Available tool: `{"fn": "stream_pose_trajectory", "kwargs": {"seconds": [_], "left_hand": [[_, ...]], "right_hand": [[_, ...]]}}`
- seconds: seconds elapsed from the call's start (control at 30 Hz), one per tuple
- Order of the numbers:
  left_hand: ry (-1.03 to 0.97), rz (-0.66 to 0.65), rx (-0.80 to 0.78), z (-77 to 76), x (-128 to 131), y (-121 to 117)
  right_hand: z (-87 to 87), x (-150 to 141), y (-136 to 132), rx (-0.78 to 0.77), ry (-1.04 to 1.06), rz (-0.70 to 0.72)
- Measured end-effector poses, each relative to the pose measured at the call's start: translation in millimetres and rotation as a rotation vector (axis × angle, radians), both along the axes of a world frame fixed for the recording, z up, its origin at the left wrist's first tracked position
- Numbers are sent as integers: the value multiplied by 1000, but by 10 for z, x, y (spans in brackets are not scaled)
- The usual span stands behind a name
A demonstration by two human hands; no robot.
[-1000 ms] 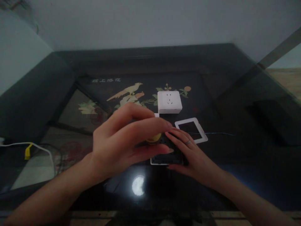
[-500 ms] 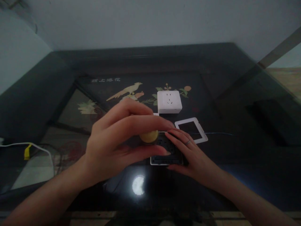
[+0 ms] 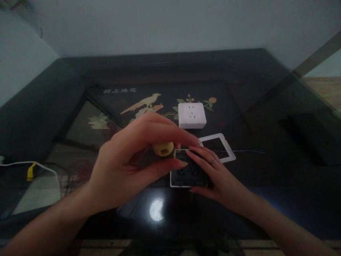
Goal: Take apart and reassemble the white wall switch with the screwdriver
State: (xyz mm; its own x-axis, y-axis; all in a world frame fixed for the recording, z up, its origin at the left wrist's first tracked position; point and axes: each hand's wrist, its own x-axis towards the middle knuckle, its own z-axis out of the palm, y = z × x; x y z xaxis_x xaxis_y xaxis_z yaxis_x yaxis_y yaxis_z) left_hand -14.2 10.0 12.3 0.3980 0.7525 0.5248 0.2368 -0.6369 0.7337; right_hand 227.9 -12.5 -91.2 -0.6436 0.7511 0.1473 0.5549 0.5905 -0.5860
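Note:
My left hand (image 3: 133, 160) is closed round a tool with a yellow handle end (image 3: 163, 149), probably a screwdriver, held over a dark socket module with a white rim (image 3: 188, 177) lying on the table. The tool's tip is hidden behind my fingers. My right hand (image 3: 213, 170), a ring on one finger, lies with fingers flat along the module's right side, pressing it down. A loose white square frame (image 3: 217, 147) lies just behind my right hand. A white wall socket (image 3: 191, 115) stands farther back.
The dark glossy table (image 3: 266, 149) has a painted bird and flower panel (image 3: 144, 103) under glass. A white cable with a yellow tag (image 3: 31, 170) lies at the left edge. A lamp reflection (image 3: 156, 209) shines near the front edge.
My left hand has turned and drawn back a little to the left, so the yellow handle end now faces me and more of the dark module shows. The right hand has stayed put.

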Motion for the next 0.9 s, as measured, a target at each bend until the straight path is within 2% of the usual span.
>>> {"fn": "stream_pose_trajectory", "kwargs": {"seconds": [0.1,0.3,0.47,0.67,0.83,0.9], "left_hand": [[-41,-50,-21,-17,53,-10],[-141,-69,-279,82,102,-97],[-230,-120,-354,46,120,-140],[-283,-95,-394,0,136,-146],[-365,-74,-366,-58,187,-146],[-334,-76,-346,-75,198,-148]], "right_hand": [[-8,-4,2,8,12,8],[8,-9,0,7,24,1],[8,-18,6,14,20,4],[2,-10,2,24,16,2],[20,-10,-1,9,-6,10],[20,-13,-2,5,-6,7]]}}
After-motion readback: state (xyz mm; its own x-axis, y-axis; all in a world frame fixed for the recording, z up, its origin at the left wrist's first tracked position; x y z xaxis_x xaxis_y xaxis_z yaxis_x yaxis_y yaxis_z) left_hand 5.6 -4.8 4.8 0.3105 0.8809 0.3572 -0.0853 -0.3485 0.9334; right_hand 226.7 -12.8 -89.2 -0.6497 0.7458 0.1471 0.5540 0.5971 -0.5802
